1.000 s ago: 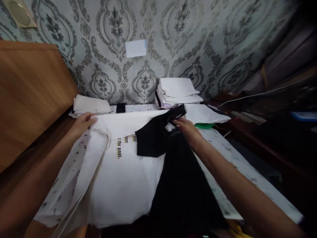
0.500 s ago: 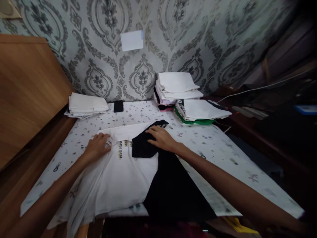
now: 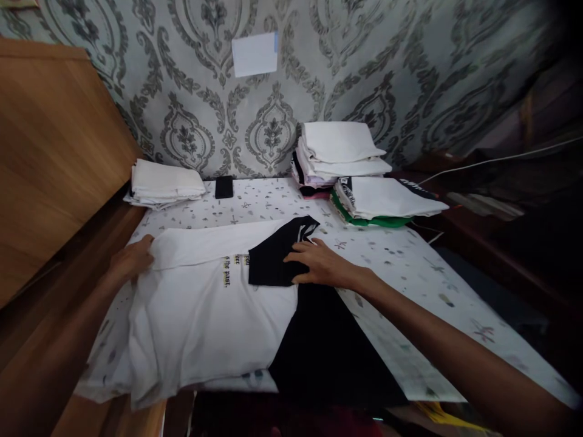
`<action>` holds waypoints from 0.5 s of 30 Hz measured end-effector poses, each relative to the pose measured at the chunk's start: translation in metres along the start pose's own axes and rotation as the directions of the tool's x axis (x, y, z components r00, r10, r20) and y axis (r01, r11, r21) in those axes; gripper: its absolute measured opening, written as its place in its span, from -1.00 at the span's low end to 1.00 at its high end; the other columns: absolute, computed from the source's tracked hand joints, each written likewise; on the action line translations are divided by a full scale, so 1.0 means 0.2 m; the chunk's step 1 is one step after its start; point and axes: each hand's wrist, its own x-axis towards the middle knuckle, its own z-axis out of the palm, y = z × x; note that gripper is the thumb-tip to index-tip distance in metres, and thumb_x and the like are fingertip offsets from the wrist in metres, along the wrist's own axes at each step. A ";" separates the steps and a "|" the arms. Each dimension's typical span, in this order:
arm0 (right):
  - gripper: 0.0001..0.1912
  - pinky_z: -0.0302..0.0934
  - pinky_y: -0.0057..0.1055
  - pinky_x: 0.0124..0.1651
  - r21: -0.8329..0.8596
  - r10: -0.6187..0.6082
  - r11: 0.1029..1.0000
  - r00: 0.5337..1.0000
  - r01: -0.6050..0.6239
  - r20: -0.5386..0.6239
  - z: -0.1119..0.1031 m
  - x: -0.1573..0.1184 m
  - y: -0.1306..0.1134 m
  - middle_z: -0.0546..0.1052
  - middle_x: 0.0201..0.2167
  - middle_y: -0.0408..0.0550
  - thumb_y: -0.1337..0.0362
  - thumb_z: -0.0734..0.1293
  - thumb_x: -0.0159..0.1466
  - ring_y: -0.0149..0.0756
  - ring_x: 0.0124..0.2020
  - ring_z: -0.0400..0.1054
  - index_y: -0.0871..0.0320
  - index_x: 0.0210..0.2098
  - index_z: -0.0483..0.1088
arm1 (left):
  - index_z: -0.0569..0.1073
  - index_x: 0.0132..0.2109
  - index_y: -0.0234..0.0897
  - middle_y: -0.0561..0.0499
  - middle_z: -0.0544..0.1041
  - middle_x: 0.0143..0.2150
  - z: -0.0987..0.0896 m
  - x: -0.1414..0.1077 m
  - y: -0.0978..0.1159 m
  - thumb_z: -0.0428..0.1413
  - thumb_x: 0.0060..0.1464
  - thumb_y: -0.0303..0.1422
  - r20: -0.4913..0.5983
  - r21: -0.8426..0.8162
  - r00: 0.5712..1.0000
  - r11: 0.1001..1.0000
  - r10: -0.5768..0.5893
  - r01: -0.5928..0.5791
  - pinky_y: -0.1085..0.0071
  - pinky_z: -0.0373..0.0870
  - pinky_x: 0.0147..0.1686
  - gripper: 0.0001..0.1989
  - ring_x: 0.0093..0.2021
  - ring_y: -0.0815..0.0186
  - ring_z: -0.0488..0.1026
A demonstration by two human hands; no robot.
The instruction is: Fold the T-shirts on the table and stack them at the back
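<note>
A white T-shirt (image 3: 200, 328) with black sleeves and dark lettering lies sideways on the patterned sheet, its far side folded over toward me. My left hand (image 3: 131, 261) is closed on the shirt's left end at the far corner of the fold. Over at the shirt's right end, my right hand (image 3: 322, 264) rests with parted fingers on the folded black sleeve (image 3: 272, 258). The other black sleeve (image 3: 334, 358) spreads toward the near edge. Part of the shirt's lower left hangs near the front edge.
Behind the shirt are a white folded stack (image 3: 166, 182) and a black phone-like slab (image 3: 224, 187). Two taller stacks of folded clothes (image 3: 341, 142), (image 3: 387, 199) stand at the back right. A wooden cabinet (image 3: 59, 152) borders the left; a white cable (image 3: 496, 159) runs at right.
My left hand has moved left, drawing the shirt's bunched end out flatter. My right hand has shifted slightly on the black sleeve. The view has tilted a little.
</note>
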 end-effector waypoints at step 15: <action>-0.91 0.28 -0.41 -0.35 0.981 0.483 0.179 0.876 -0.071 -0.024 -0.11 0.34 0.13 0.55 -0.51 -0.11 0.27 0.45 0.11 -0.33 -0.47 0.40 0.17 -0.45 0.51 | 0.48 0.00 -0.23 -0.17 0.52 0.04 0.04 -0.09 0.08 -0.14 0.15 -0.51 -0.024 0.202 0.913 0.897 0.407 -0.394 0.25 0.39 -0.16 -0.61 0.02 0.07 0.47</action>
